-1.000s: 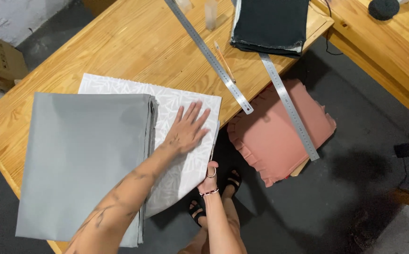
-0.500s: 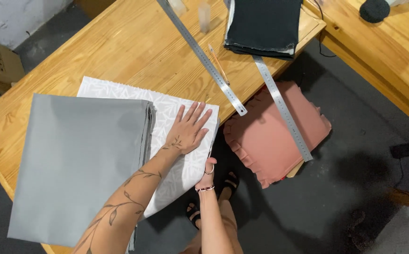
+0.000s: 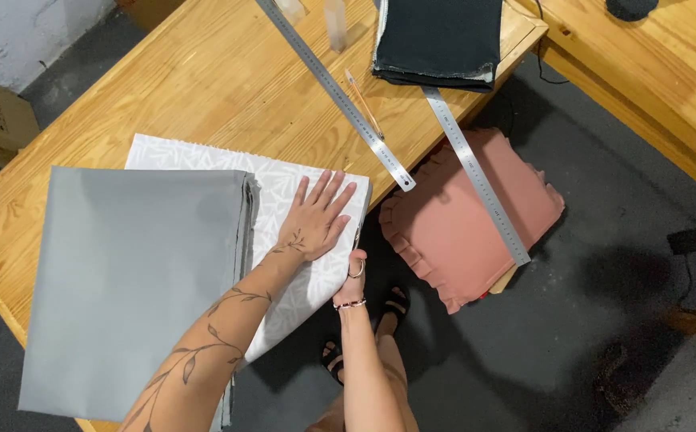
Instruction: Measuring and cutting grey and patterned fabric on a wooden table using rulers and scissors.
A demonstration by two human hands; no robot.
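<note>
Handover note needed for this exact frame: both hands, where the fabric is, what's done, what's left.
Left hand: flat, fingers spread, pressing the white patterned fabric on the wooden table.
Right hand: gripping that fabric's edge at the table's side; whether it holds a tool cannot be told.
Grey fabric: folded, overlapping the white piece's left part.
Two steel rulers, a pencil and dark fabric lie beyond, untouched.
Done: fabrics laid flat. Left: work on the white edge, apparently.
</note>
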